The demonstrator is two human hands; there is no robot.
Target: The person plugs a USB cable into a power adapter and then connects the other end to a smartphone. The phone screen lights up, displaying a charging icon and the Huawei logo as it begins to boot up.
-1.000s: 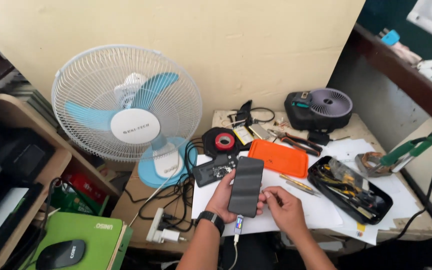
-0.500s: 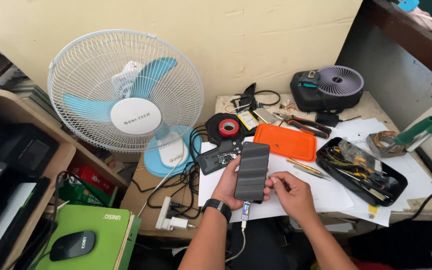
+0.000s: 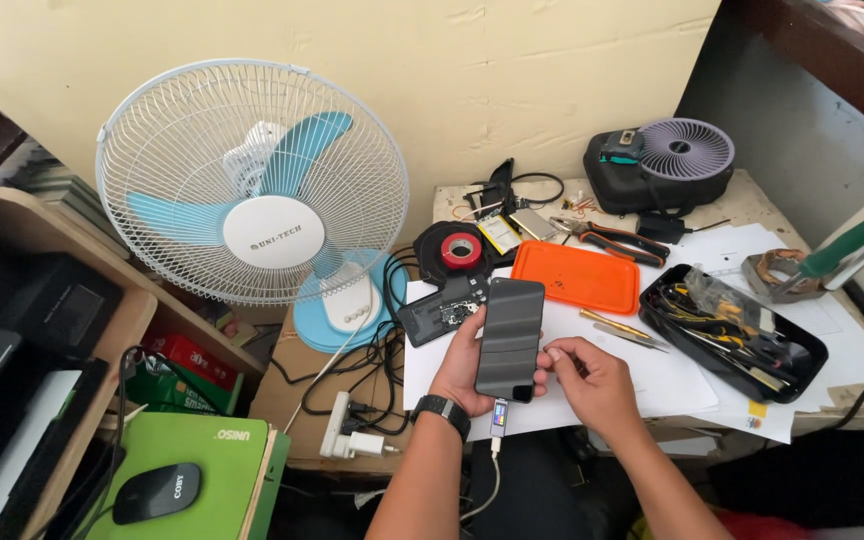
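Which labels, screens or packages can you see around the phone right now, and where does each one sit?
Phone: held upright-tilted in the left hand, dark blank rectangle.
Small USB tester: plugged below the phone, tiny lit coloured screen.
Fan badge: white round hub label with dark lettering.
Red boxes: under the fan, left of the table.
Green notebook: bottom left, white logo.

The phone [image 3: 509,338] hides my left hand [image 3: 465,362] fingers. The black tray's [image 3: 800,375] small bits are too jumbled to tell apart.
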